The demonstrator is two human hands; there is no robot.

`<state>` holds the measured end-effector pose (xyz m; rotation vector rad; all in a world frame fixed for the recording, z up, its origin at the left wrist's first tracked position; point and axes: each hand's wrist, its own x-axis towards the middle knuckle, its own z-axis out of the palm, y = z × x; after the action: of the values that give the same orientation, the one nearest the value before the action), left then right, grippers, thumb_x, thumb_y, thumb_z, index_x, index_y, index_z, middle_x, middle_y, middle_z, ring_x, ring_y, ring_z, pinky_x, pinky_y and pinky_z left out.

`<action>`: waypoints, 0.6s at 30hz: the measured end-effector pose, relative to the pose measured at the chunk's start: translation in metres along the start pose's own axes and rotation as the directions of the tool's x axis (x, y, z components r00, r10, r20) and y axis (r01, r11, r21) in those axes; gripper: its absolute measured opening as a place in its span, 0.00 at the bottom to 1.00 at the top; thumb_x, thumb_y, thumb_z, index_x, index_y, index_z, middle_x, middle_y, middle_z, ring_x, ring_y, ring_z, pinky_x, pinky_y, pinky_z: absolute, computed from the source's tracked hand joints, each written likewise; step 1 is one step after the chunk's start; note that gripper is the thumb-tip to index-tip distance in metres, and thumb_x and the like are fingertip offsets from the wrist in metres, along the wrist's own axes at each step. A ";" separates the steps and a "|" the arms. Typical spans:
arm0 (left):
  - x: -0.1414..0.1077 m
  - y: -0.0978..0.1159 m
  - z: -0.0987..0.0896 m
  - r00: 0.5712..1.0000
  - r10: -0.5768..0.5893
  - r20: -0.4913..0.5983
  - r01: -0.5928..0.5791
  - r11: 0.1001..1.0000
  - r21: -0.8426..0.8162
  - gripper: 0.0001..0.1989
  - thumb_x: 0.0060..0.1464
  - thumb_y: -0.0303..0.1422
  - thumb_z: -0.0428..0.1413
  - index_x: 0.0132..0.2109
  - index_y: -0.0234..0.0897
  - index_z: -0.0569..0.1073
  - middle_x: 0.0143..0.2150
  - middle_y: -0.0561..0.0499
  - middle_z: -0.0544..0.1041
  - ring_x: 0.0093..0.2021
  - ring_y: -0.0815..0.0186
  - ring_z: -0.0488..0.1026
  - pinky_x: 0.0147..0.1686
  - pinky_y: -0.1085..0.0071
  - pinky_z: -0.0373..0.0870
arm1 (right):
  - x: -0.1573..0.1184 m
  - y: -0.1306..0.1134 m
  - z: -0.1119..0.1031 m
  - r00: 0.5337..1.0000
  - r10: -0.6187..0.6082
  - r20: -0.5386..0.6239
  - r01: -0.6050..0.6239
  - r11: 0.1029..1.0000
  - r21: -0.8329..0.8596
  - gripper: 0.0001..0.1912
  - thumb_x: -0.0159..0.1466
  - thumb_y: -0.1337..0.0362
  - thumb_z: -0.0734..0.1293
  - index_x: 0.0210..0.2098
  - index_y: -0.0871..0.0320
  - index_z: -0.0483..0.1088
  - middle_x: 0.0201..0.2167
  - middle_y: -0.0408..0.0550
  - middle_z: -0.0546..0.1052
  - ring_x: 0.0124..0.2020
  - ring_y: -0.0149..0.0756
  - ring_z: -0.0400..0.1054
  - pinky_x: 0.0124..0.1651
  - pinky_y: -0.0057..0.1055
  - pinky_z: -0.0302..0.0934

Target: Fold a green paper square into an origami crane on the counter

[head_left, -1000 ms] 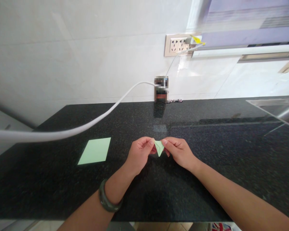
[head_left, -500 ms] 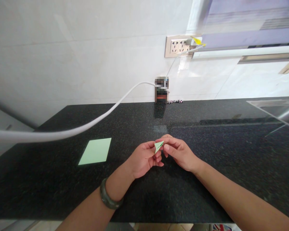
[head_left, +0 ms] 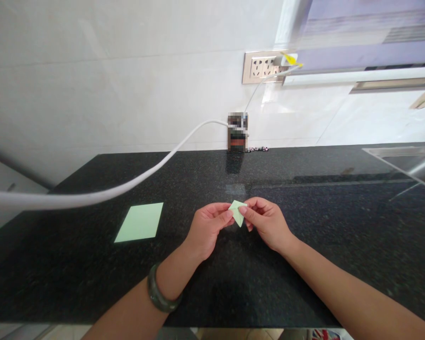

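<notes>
A small folded piece of light green paper (head_left: pixel 238 215), kite-shaped with a point toward me, is held just above the dark counter. My left hand (head_left: pixel 208 226) pinches its left corner between thumb and fingers. On the opposite corner, my right hand (head_left: pixel 265 221) has its thumb on the front face and its fingers behind. The paper's back side is hidden. To the left, a flat, unfolded sheet of light green paper (head_left: pixel 140 223) lies on the counter, apart from both hands.
A white cable (head_left: pixel 127 186) arches from the left edge to a blurred-out upright object (head_left: pixel 237 132) by the wall. Beside that lies a small beaded string (head_left: pixel 258 149). A socket panel (head_left: pixel 257 67) is on the tiled wall. The sink's rim (head_left: pixel 393 160) is at far right.
The folded paper has turned from a narrow, edge-on view to show its kite-shaped face. My right thumb has come onto it, and my left fingers have curled in behind it.
</notes>
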<state>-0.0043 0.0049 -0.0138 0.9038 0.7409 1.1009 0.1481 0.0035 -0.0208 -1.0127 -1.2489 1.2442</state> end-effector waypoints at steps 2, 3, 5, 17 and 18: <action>0.000 0.000 0.000 0.999 0.021 -0.034 -0.019 0.998 0.051 0.09 0.43 0.29 0.60 0.36 0.33 0.74 0.32 0.49 0.77 0.33 0.69 0.72 0.38 0.69 0.67 | -0.001 -0.001 0.001 1.000 0.011 0.007 -0.011 1.000 -0.002 0.10 0.53 0.59 0.68 0.28 0.60 0.68 0.16 0.39 0.69 0.14 0.23 0.58 0.18 0.22 0.55; 0.000 0.000 0.000 0.998 0.030 -0.049 -0.027 0.997 0.078 0.09 0.43 0.29 0.60 0.35 0.33 0.74 0.31 0.49 0.77 0.32 0.68 0.72 0.38 0.69 0.67 | -0.002 0.000 0.002 1.000 0.019 0.017 -0.019 1.000 -0.002 0.10 0.53 0.59 0.68 0.28 0.61 0.69 0.16 0.40 0.69 0.15 0.23 0.59 0.18 0.22 0.55; 0.000 0.001 0.001 0.997 0.041 -0.067 -0.033 0.992 0.123 0.09 0.43 0.30 0.59 0.35 0.33 0.74 0.30 0.50 0.76 0.31 0.69 0.72 0.37 0.68 0.68 | -0.002 0.001 0.002 0.999 0.035 0.032 -0.036 0.999 0.018 0.10 0.54 0.59 0.67 0.28 0.61 0.70 0.16 0.41 0.70 0.15 0.23 0.59 0.18 0.22 0.55; -0.003 0.001 0.003 0.998 0.042 -0.049 -0.035 0.990 0.135 0.06 0.45 0.28 0.58 0.33 0.33 0.69 0.28 0.52 0.73 0.27 0.72 0.69 0.31 0.73 0.67 | -0.002 0.006 0.003 0.996 0.054 0.069 -0.061 0.993 0.103 0.11 0.53 0.61 0.68 0.34 0.60 0.74 0.21 0.45 0.75 0.17 0.25 0.65 0.20 0.23 0.61; -0.003 0.002 0.003 0.998 0.042 -0.046 -0.036 0.991 0.130 0.06 0.45 0.28 0.58 0.33 0.33 0.69 0.28 0.53 0.73 0.27 0.72 0.69 0.31 0.73 0.67 | -0.002 0.006 0.003 0.996 0.052 0.075 -0.060 0.992 0.112 0.11 0.53 0.61 0.68 0.35 0.59 0.73 0.22 0.45 0.76 0.17 0.26 0.66 0.20 0.23 0.62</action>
<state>-0.0034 0.0015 -0.0109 1.0070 0.8452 1.1226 0.1447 0.0021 -0.0265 -0.9323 -1.1963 1.3904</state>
